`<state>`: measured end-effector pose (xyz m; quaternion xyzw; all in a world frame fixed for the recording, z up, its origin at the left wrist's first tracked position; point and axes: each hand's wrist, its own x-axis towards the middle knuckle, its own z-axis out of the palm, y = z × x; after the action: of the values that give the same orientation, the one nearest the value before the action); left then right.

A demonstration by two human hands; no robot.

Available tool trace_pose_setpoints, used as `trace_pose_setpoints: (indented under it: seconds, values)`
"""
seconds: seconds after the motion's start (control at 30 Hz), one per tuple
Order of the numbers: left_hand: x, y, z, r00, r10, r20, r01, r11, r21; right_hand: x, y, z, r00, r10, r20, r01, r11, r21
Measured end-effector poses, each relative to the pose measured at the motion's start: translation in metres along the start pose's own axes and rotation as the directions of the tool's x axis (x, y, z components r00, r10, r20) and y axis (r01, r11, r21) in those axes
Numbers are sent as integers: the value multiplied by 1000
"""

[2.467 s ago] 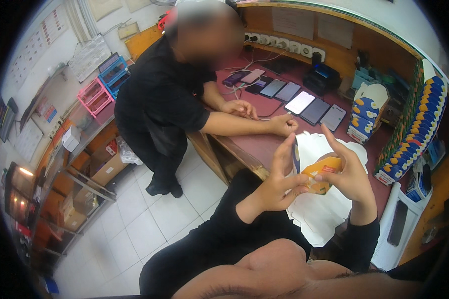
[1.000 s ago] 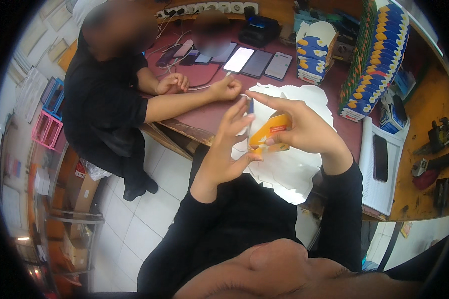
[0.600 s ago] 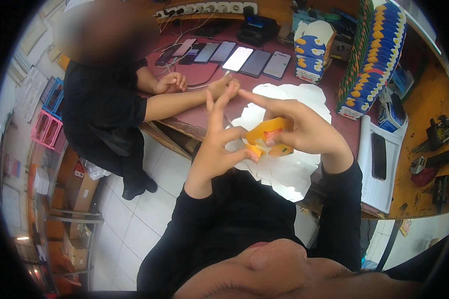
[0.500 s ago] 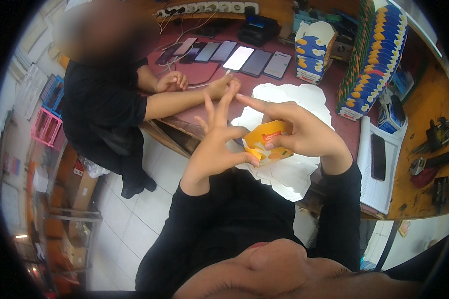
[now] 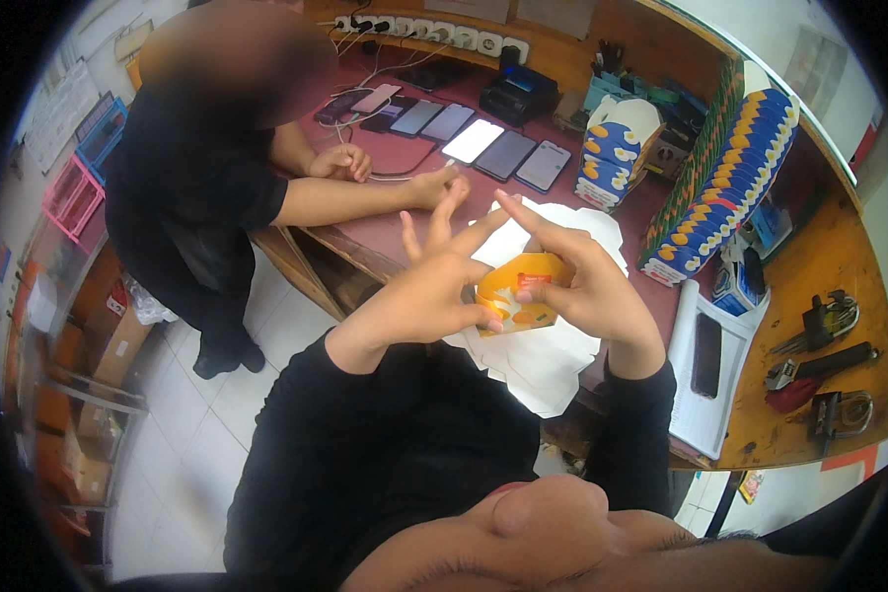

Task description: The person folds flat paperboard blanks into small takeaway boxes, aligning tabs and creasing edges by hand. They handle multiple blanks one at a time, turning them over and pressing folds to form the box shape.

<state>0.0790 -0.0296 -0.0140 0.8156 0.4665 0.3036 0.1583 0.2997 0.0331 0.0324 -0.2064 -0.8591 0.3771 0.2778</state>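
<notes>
Between my two hands is a small yellow paper food box (image 5: 525,308) with a red label patch and pale printed shapes, held above the table edge. My left hand (image 5: 414,301) pinches its left side between thumb and fingers, the other fingers spread upward. On the other side, my right hand (image 5: 597,296) grips the box with the thumb on its printed face and the forefinger stretched out past it. The fingers hide part of the box's rim. Below it lies a pile of flat white cardboard blanks (image 5: 543,370).
Nested blue-and-yellow boxes form a short stack (image 5: 612,158) and a long leaning stack (image 5: 730,187). Several phones (image 5: 472,142) lie at the back near a power strip (image 5: 434,32). A dark phone (image 5: 706,355) rests on papers beside padlocks (image 5: 842,414). Another person (image 5: 187,148) sits left, forearms on the table.
The whole view has shifted, so the table's right side and tools show more. Both hands keep hold of the yellow box, and my left fingers have moved slightly around it.
</notes>
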Motion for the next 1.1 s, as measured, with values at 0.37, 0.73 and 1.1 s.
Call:
trace_pose_setpoints:
  seconds: [0.37,0.73,1.1]
  values:
    - [-2,16,8,990,-20,-143,28,998,52,-6,1,5,996,-61,-71,47,983,-179]
    - [6,20,-11,977,153,-147,-101,944,314,-12,-5,2,999,-9,-50,-5,960,-280]
    - [48,27,-49,934,-11,357,-111,941,319,-13,-11,12,984,-87,-153,34,947,-320]
